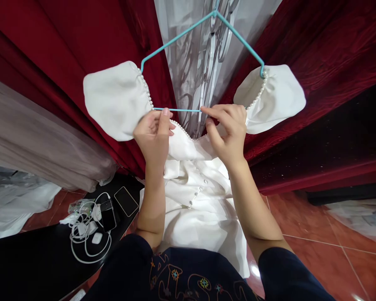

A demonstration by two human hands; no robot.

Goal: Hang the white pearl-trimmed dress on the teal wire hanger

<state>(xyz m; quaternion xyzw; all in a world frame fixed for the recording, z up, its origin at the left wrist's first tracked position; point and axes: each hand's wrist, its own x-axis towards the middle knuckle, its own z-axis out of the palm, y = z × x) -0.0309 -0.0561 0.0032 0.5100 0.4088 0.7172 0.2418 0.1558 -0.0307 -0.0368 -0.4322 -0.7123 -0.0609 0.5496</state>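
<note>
A white dress (194,225) hangs in front of me on a light blue hanger (178,38). Pearl-like beads trim its neckline and both puffed sleeves, and small round buttons run down the front. My left hand (155,131) is closed on the neckline by the left sleeve, its thumb up against the hanger's lower bar. On the other side my right hand (228,127) is curled at the neckline near the right sleeve. Its index fingertip touches the bar, and the thumb sits just below. The cloth inside both hands is mostly hidden by the fingers.
Dark red curtains (72,54) and a sheer white fabric (188,54) hang behind the dress. At the left, a black bench (34,255) bears tangled white cables (81,232), a phone (108,215) and another dark phone-like slab (126,201). Red tiles (316,259) cover the floor.
</note>
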